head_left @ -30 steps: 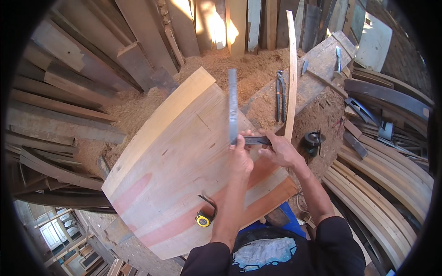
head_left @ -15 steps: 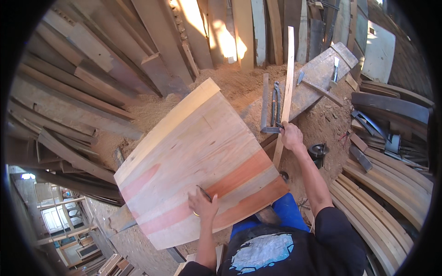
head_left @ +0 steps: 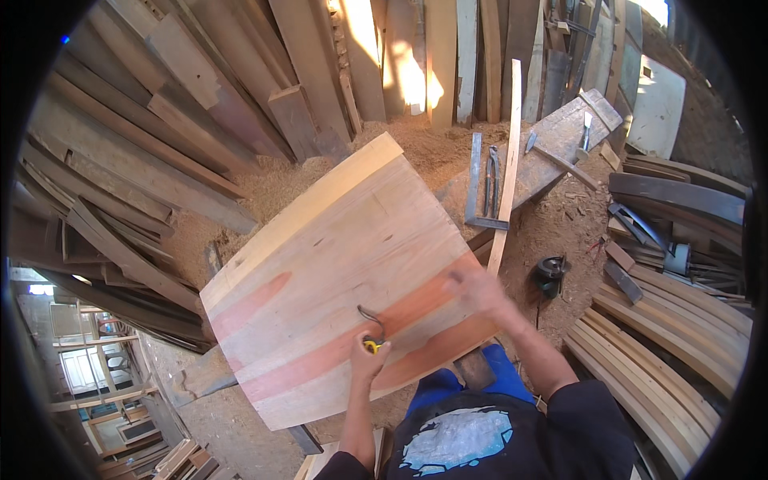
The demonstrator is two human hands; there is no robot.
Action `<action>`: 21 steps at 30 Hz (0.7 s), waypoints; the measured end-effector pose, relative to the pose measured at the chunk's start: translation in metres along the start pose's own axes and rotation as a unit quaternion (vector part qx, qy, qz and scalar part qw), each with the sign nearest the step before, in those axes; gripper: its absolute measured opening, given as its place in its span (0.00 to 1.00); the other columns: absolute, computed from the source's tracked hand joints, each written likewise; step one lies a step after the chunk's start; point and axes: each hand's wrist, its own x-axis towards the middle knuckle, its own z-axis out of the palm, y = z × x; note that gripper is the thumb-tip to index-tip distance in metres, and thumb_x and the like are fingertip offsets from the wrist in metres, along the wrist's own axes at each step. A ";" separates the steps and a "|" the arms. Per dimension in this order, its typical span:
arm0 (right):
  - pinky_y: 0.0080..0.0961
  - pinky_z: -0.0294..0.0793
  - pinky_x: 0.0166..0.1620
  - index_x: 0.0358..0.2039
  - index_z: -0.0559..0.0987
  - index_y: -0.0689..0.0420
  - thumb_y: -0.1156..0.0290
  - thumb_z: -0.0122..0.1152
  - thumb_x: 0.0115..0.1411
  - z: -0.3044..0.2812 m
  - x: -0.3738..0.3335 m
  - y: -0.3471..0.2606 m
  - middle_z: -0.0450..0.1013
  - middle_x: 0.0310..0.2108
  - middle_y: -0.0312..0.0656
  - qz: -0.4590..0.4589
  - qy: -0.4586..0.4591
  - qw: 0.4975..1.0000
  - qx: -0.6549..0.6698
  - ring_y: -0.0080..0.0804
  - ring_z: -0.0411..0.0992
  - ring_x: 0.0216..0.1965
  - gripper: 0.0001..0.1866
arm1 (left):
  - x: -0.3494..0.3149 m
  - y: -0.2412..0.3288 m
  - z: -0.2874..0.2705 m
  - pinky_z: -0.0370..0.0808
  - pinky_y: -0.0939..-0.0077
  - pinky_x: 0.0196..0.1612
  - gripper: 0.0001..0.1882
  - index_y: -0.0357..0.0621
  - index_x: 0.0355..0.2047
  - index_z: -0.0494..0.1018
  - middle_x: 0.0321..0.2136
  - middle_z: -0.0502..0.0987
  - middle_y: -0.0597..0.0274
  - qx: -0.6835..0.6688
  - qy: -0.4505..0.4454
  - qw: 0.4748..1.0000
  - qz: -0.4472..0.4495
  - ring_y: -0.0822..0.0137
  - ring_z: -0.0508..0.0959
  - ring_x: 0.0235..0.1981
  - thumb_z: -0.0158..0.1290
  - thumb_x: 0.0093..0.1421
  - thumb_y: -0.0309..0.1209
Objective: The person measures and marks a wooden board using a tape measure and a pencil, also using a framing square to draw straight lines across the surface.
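Note:
A wide wooden panel [head_left: 320, 288] of joined pale, yellow and reddish boards lies slanted before me. My left hand [head_left: 366, 362] is closed around a small yellow-and-black tape measure [head_left: 373, 345] over the panel's lower middle. From it a dark curved strap [head_left: 371, 314] reaches out over the wood. My right hand [head_left: 477, 293] is over the panel's right edge, its fingers smeared by motion, so what it holds does not show. Beyond it, a long thin wooden strip [head_left: 510, 152] lies across a metal try square [head_left: 475, 180], and pincers [head_left: 492, 176] rest between them.
On the plank bench [head_left: 552, 128] to the far right lie a hammer [head_left: 560, 162] and a chisel [head_left: 586, 132]. A dark power tool [head_left: 550, 270] sits on the sawdust at right. Stacked boards [head_left: 640, 376] flank my right side; upright planks [head_left: 304, 64] line the back.
My right hand has left the strip and square and swung left to the panel's edge. My left hand has turned, bringing the tape measure into sight. The view has shifted slightly.

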 end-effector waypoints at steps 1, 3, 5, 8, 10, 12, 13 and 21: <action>0.43 0.76 0.58 0.56 0.79 0.57 0.52 0.66 0.63 0.027 -0.009 -0.010 0.78 0.53 0.52 -0.069 -0.044 0.995 -0.050 0.50 0.75 0.56 0.27 | 0.005 0.008 0.012 0.79 0.64 0.48 0.37 0.38 0.58 0.68 0.47 0.77 0.49 -0.093 -0.041 0.994 -0.033 0.57 0.79 0.45 0.69 0.57 0.46; 0.45 0.73 0.60 0.63 0.73 0.57 0.49 0.70 0.59 0.067 -0.024 -0.051 0.74 0.57 0.53 -0.101 -0.136 0.977 -0.129 0.53 0.70 0.60 0.37 | 0.005 0.026 0.035 0.79 0.67 0.46 0.32 0.38 0.57 0.68 0.46 0.77 0.51 -0.193 -0.090 0.976 -0.048 0.61 0.79 0.44 0.66 0.60 0.44; 0.46 0.72 0.62 0.65 0.70 0.57 0.48 0.73 0.56 0.082 -0.033 -0.077 0.72 0.59 0.55 -0.063 -0.184 0.968 -0.157 0.54 0.68 0.62 0.42 | 0.002 0.042 0.040 0.78 0.70 0.44 0.28 0.39 0.56 0.68 0.46 0.78 0.54 -0.289 -0.135 0.945 -0.067 0.64 0.78 0.42 0.63 0.64 0.43; 0.47 0.73 0.60 0.63 0.68 0.59 0.49 0.76 0.53 0.097 -0.035 -0.064 0.72 0.54 0.60 -0.032 -0.167 0.982 -0.079 0.56 0.70 0.59 0.45 | -0.004 0.064 0.033 0.79 0.70 0.45 0.20 0.39 0.55 0.69 0.45 0.78 0.56 -0.421 -0.175 0.885 -0.093 0.65 0.79 0.43 0.58 0.69 0.38; 0.47 0.74 0.57 0.58 0.70 0.62 0.50 0.77 0.52 0.111 -0.032 -0.044 0.73 0.51 0.61 -0.062 -0.153 0.986 0.004 0.57 0.72 0.55 0.41 | -0.005 0.048 0.017 0.81 0.65 0.46 0.18 0.40 0.55 0.69 0.45 0.79 0.56 -0.615 -0.225 0.738 -0.162 0.64 0.81 0.44 0.57 0.70 0.35; 0.47 0.74 0.56 0.58 0.69 0.63 0.50 0.77 0.52 0.103 -0.028 -0.038 0.73 0.50 0.61 -0.021 -0.209 0.973 0.097 0.58 0.73 0.54 0.41 | -0.006 0.025 0.010 0.82 0.62 0.47 0.18 0.41 0.55 0.69 0.45 0.80 0.56 -0.632 -0.244 0.723 -0.137 0.63 0.81 0.45 0.58 0.69 0.34; 0.46 0.75 0.55 0.57 0.69 0.63 0.49 0.76 0.52 0.101 -0.028 -0.036 0.73 0.50 0.61 0.009 -0.254 0.949 0.188 0.59 0.73 0.53 0.41 | -0.006 0.022 0.006 0.83 0.60 0.47 0.18 0.42 0.55 0.69 0.46 0.80 0.56 -0.646 -0.260 0.711 -0.100 0.63 0.82 0.45 0.58 0.69 0.34; 0.48 0.74 0.57 0.56 0.70 0.64 0.39 0.70 0.55 0.120 -0.035 -0.068 0.74 0.52 0.60 -0.101 -0.288 0.935 -0.182 0.60 0.74 0.55 0.43 | -0.012 -0.019 0.018 0.85 0.71 0.41 0.10 0.43 0.43 0.71 0.42 0.81 0.58 -0.618 -0.317 0.709 -0.119 0.67 0.83 0.40 0.61 0.68 0.29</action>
